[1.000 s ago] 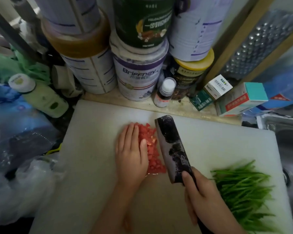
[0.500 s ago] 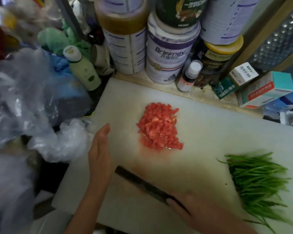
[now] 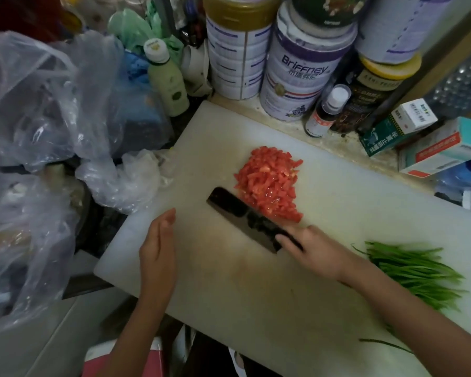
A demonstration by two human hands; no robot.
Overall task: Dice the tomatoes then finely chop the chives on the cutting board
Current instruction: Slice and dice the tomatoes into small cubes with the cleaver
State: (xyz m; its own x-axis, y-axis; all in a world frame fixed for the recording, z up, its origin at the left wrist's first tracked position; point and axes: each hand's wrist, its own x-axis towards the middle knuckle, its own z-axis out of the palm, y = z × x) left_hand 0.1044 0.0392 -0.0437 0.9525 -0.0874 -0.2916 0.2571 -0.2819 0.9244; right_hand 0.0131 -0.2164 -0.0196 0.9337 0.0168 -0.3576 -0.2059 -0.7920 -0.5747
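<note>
Left hand (image 3: 158,246): fingers straight, together, holding nothing, at near-left of cutting board (image 3: 256,295). Right hand (image 3: 314,253) grips cleaver (image 3: 242,216) handle; blade touches near edge of diced tomato pile (image 3: 269,183), mid-board. Uncut chives (image 3: 413,270) right. Far: lidded Briffney tin (image 3: 302,74), contents hidden.

Dim light falls on a cluttered tabletop (image 3: 335,142). Large tins (image 3: 302,77) stand stacked at the back, crumpled clear plastic bags (image 3: 38,104) heap on the left, and cardboard boxes (image 3: 441,151) lie at the right beneath a perforated metal sheet (image 3: 462,85).
</note>
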